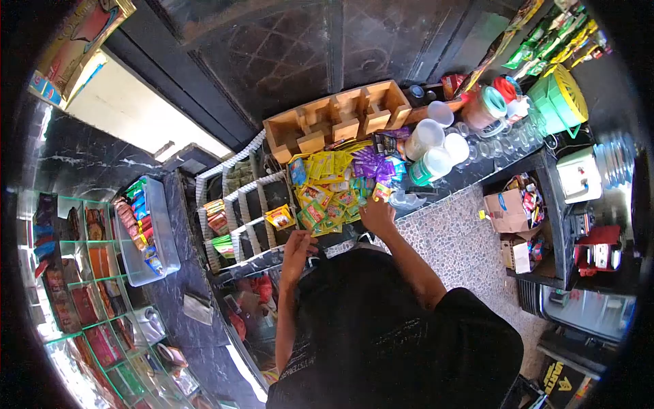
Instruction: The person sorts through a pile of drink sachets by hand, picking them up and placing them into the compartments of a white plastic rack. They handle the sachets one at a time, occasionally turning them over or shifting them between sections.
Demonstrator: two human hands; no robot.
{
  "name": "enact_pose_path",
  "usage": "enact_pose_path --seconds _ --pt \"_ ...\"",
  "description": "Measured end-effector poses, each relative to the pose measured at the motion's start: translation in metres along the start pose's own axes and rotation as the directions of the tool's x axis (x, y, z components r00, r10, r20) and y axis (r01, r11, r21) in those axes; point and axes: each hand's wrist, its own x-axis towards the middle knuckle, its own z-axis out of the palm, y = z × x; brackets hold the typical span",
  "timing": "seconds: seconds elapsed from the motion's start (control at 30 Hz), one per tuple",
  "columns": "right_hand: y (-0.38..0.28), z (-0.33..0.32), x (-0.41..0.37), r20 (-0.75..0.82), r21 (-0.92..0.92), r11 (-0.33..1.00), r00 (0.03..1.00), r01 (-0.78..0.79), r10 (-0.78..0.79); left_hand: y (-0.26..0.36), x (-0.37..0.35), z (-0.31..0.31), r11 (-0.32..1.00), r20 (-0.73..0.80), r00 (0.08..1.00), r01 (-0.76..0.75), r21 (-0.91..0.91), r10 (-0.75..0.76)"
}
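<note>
A pile of small sachets (pixel 330 167), mostly yellow, with purple and green ones among them, lies on the dark counter. At the right lower edge of the pile is my right hand (pixel 377 215), its fingers closed at a yellow and green sachet (pixel 381 193). My left hand (pixel 298 247) is by the counter's front edge, just below an orange-yellow packet (pixel 280 217) at the corner of a white-edged divided rack (pixel 235 198). Its fingers are bent, and whether they hold anything is too small to tell.
Behind the pile stands a wooden compartment box (pixel 346 129). White plastic containers (pixel 428 136) and glasses are to the right. A clear tub of packets (pixel 169 238) and glass shelves are at the left. Cardboard boxes (pixel 507 211) sit on a lower right shelf.
</note>
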Motion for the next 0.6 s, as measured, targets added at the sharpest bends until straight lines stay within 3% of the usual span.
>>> enact_pose_path --seconds 0.07,0.2,0.27,0.4,0.47,0.5,0.53,0.57,0.6 --pt "0.005 -0.001 0.001 -0.119 -0.03 0.998 0.992 0.048 -0.051 -0.002 -0.001 0.005 1.0 -0.01 1.0 -0.001 -0.003 0.001" --pt "0.005 -0.03 -0.003 -0.053 -0.007 0.998 0.996 0.066 -0.067 -0.007 0.0 0.015 0.999 -0.038 0.999 0.03 0.014 -0.03" --pt "0.008 -0.033 -0.007 -0.114 -0.093 0.991 0.987 0.098 -0.109 -0.013 0.004 0.02 0.998 -0.054 0.997 0.054 0.015 -0.053" --pt "-0.004 -0.059 -0.021 -0.169 -0.069 0.987 0.973 0.147 -0.156 -0.017 0.018 0.038 1.0 0.038 0.999 0.01 0.027 -0.011" --pt "-0.019 -0.089 -0.037 -0.169 0.079 0.932 0.927 0.353 -0.336 -0.008 0.022 0.055 0.999 0.091 0.996 0.019 0.031 -0.022" --pt "-0.025 -0.096 -0.043 -0.165 0.084 0.931 0.926 0.356 -0.34 0.008 0.021 0.071 0.991 0.109 0.992 0.077 -0.109 -0.065" --pt "-0.032 -0.101 -0.05 -0.202 0.121 0.882 0.881 0.455 -0.427 0.016 0.021 0.083 0.96 0.133 0.985 0.136 -0.246 -0.106" --pt "-0.037 -0.103 -0.056 -0.242 0.154 0.822 0.827 0.549 -0.507 0.01 0.025 0.09 0.96 0.128 0.986 0.139 -0.244 -0.11" --pt "-0.043 -0.101 -0.062 -0.239 0.158 0.82 0.828 0.549 -0.508 0.001 0.031 0.094 0.877 0.208 0.971 0.198 -0.438 -0.116"
